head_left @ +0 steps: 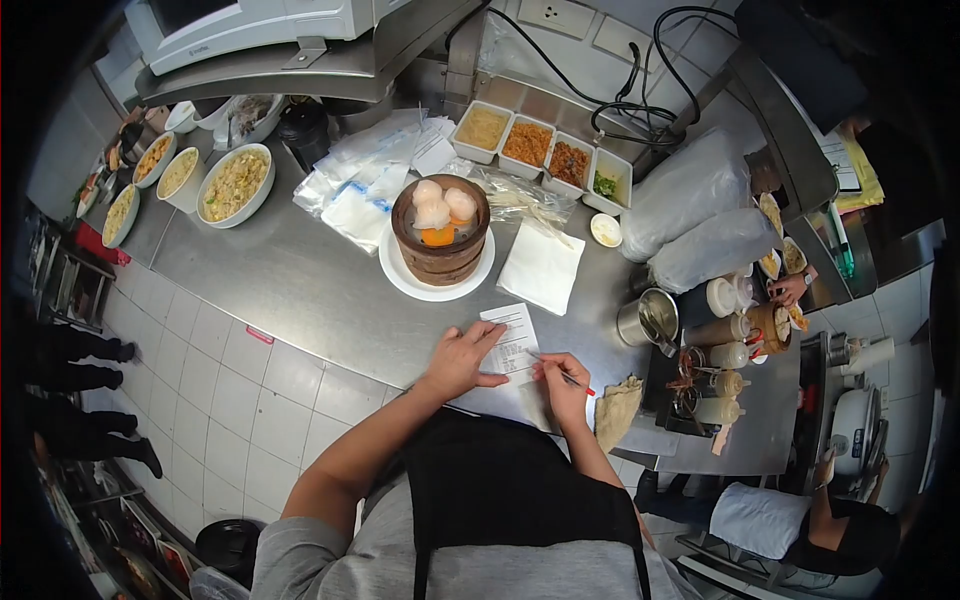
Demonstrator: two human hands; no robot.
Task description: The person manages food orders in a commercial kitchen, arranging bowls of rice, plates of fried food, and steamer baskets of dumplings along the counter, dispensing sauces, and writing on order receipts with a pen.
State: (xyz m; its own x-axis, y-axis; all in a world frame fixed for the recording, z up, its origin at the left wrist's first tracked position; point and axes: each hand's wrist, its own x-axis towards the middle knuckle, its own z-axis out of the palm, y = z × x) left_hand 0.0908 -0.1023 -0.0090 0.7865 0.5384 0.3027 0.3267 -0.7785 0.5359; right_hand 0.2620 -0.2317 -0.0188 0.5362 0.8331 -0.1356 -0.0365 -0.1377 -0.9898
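A printed paper receipt (514,336) lies on the steel counter near its front edge. My left hand (463,361) rests on the receipt's left side, fingers stretched out. In my right hand (563,390) is a pen (573,379), its tip at the receipt's right edge. Beyond them stands a stack of bamboo steamers (441,258) on a white plate (475,283). Pale dumplings (432,208) sit in the top steamer, with something orange beside them. White napkins (542,266) are piled to the right of the plate.
White tubs of toppings (527,144) line the back. Fried rice bowls (236,186) stand at left, plastic bags (375,180) behind the steamers. At right are a metal pot (648,320), squeeze bottles (728,355) and a folded cloth (618,413). Another person's hand (791,288) reaches in at far right.
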